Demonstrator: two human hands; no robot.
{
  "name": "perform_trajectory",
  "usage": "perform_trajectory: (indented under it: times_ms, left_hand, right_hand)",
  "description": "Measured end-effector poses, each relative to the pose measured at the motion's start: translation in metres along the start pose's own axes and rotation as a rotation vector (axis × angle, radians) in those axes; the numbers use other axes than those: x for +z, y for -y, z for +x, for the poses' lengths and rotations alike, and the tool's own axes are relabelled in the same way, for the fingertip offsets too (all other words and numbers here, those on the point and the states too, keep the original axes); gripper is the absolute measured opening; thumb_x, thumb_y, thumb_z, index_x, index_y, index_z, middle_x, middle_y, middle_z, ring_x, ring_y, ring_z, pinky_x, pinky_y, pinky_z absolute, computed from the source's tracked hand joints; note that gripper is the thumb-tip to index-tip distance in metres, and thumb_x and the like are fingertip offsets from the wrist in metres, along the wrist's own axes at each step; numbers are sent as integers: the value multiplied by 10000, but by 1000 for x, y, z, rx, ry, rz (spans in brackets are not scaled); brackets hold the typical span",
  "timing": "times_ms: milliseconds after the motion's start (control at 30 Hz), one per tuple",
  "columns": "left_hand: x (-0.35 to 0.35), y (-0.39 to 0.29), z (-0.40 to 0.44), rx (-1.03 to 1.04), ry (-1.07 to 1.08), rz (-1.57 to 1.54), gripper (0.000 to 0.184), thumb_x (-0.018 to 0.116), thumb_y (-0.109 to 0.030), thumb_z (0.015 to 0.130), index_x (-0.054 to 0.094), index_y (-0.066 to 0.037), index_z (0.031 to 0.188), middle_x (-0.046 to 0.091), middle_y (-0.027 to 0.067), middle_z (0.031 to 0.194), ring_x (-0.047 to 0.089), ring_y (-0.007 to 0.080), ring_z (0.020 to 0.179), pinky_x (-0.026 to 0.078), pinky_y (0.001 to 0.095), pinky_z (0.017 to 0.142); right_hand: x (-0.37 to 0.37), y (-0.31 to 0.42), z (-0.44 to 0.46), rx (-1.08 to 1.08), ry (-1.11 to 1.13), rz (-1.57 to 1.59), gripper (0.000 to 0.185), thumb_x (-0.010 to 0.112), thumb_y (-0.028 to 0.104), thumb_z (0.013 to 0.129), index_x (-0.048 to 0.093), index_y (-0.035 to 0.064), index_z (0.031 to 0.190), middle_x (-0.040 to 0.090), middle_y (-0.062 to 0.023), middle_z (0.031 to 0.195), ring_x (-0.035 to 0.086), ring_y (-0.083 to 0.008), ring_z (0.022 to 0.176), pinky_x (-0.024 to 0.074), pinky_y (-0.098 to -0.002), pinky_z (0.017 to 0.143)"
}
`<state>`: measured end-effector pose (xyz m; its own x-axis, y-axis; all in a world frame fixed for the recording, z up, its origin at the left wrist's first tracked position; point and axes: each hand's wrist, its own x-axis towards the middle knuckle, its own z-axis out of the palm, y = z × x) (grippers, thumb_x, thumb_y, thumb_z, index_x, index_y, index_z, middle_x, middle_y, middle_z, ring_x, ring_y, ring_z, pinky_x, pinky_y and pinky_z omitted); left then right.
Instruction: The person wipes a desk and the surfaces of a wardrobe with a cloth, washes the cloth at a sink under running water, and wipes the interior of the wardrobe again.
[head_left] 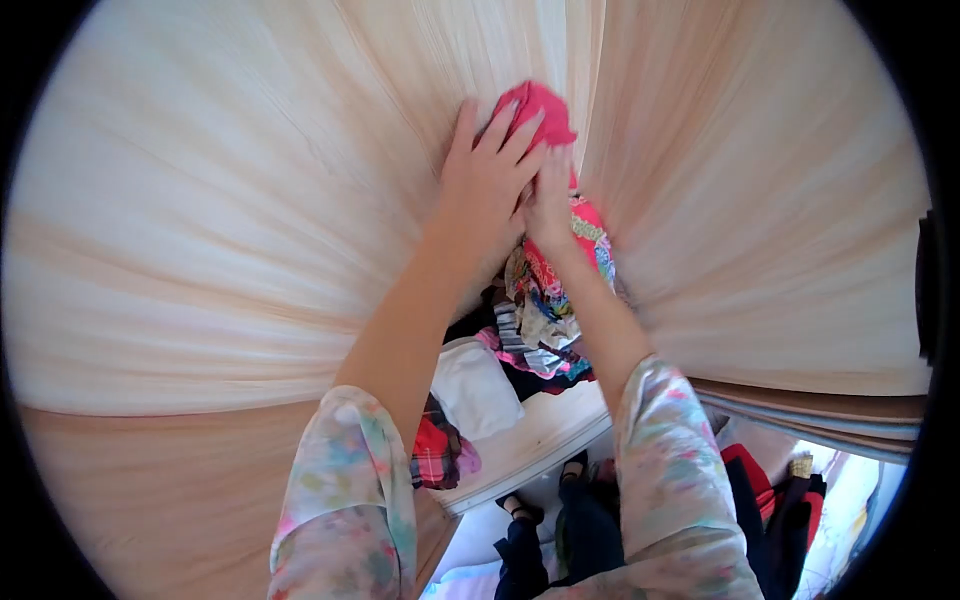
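Your left hand (486, 182) and right hand (549, 207) touch crumpled pink cloth (541, 101) at twelve o'clock, grip unclear; knocks could topple multicoloured patterned clothes (545, 325).

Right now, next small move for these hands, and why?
Probably smooth the bunched pink cloth with the left hand: it looks crumpled, that hand lies spread across part of it, and the right hand is close enough to steady it.

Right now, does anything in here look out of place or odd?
Yes, mildly: the patterned clothes lie bunched in a jumbled heap, untidy beside the smoother, folded-looking white cloth. The pink cloth under your fingers looks crumpled too. No spill or damage shows.
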<state>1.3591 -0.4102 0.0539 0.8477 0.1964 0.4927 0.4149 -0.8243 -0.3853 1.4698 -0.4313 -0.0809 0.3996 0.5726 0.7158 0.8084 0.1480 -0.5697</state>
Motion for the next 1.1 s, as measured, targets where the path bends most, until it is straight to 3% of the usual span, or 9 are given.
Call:
perform_trajectory:
  times_ms: [233,367,467,600,767,867,933,1000,1100]
  left_hand:
    - [43,-7,-182,133,460,74,419,535,-253,771,545,-199,1186,383,12,1393,296,235,1316,153,571,1083]
    - [19,14,-285,92,595,-6,378,536,-181,750,571,-182,1126,437,16,1354,343,247,1293,209,621,1042]
    - [-13,39,-339,123,617,31,365,533,-198,755,563,-171,1118,427,22,1351,310,254,1322,208,636,1042]
    - [-69,51,-340,38,662,158,353,525,-204,764,559,-140,1109,435,40,1343,317,289,1318,217,662,1025]
    - [-118,45,-295,-270,348,57,405,606,-64,728,527,-78,1125,402,158,1350,338,339,1293,335,525,1004]
    - [-121,6,-228,-771,151,-398,516,619,60,664,495,-53,1151,416,195,1308,385,359,1240,380,423,977]
    - [-106,-20,-185,-819,21,-747,594,614,110,636,460,-47,1188,415,188,1282,416,348,1198,395,375,968]
    - [-105,-57,-121,-790,-29,-906,642,613,146,673,394,-49,1244,405,111,1251,444,222,1141,451,323,906]
    - [-120,-103,-9,-609,-308,-1126,620,605,118,677,404,-45,1240,376,136,1303,405,266,1198,404,344,967]
  right_hand:
    - [142,64,-204,392,202,269,600,574,31,740,323,-79,1273,272,-309,1365,178,-479,1309,157,-507,1100]
    - [188,169,-280,523,169,358,578,537,43,783,303,-32,1306,270,-282,1366,275,-462,1246,233,-510,1041]
    - [160,246,-267,878,107,734,577,525,-5,794,299,38,1324,267,-291,1356,351,-479,1190,329,-457,1004]
    - [161,297,-269,1010,283,1021,562,578,17,802,346,7,1315,414,-190,1292,412,-326,1213,358,-373,999]
    - [89,283,-195,709,407,1124,544,614,10,753,442,7,1270,486,-183,1246,473,-288,1170,376,-349,987]
    - [-5,239,-120,519,425,886,564,614,45,722,470,76,1266,522,-167,1214,509,-310,1124,406,-364,956]
    - [-68,207,-81,395,405,538,586,612,81,704,484,150,1271,530,-147,1217,524,-334,1087,437,-392,913]
    - [-159,188,-33,392,454,222,592,613,75,683,514,200,1253,534,-121,1229,531,-327,1067,465,-414,865]
    - [-263,165,25,29,106,-155,600,668,22,581,607,180,1156,550,-83,1213,541,-302,1010,489,-387,791]
